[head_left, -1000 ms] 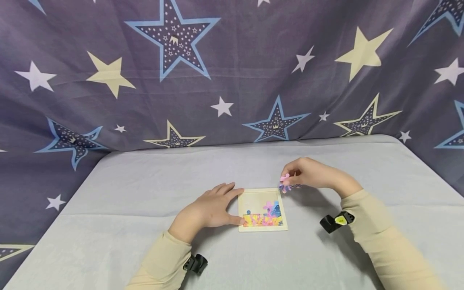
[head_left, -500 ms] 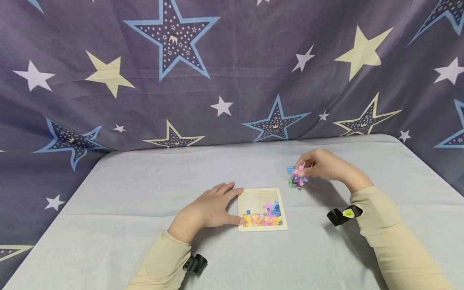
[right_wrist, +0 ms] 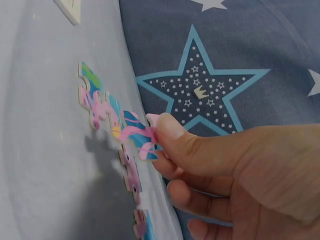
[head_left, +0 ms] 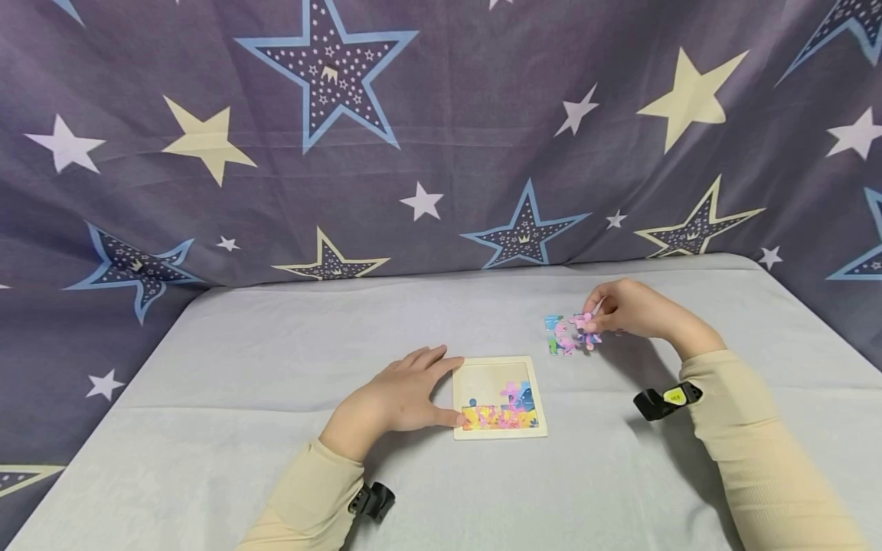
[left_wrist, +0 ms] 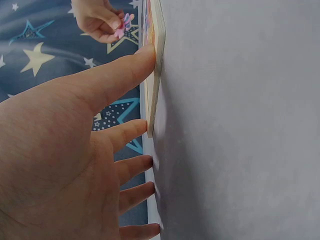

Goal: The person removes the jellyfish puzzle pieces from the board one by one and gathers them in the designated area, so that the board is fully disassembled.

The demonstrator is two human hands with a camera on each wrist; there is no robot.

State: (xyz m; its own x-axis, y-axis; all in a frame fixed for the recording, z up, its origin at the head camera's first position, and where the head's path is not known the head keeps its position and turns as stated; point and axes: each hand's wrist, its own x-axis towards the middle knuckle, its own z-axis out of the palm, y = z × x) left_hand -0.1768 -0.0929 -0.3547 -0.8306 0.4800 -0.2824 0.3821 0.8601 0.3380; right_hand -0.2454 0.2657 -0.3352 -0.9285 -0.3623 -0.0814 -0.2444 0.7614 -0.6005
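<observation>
My left hand (head_left: 400, 396) lies with fingers spread beside the square puzzle tray (head_left: 540, 383). Thumb and index fingertip touch the tray's left edge, as the left wrist view also shows. Pink, yellow and blue pieces (head_left: 506, 417) fill the tray's front part and right side; pale bare base shows behind them. To the right, my right hand (head_left: 630, 308) pinches a pink and blue jigsaw piece (right_wrist: 137, 134) between thumb and fingers, raised over the cloth. Loose jigsaw pieces (head_left: 555, 324) lie just left of that hand, and further pieces (right_wrist: 131, 172) lie under it in the right wrist view.
Pale grey cloth (head_left: 310, 337) covers the table. A dark curtain (head_left: 441, 138) with star prints hangs along its back edge. Each wrist wears a black camera mount (head_left: 372, 501).
My right hand has moved from the tray's back right corner rightward and back with the pinched piece, uncovering loose pieces. Left hand and tray have stayed put.
</observation>
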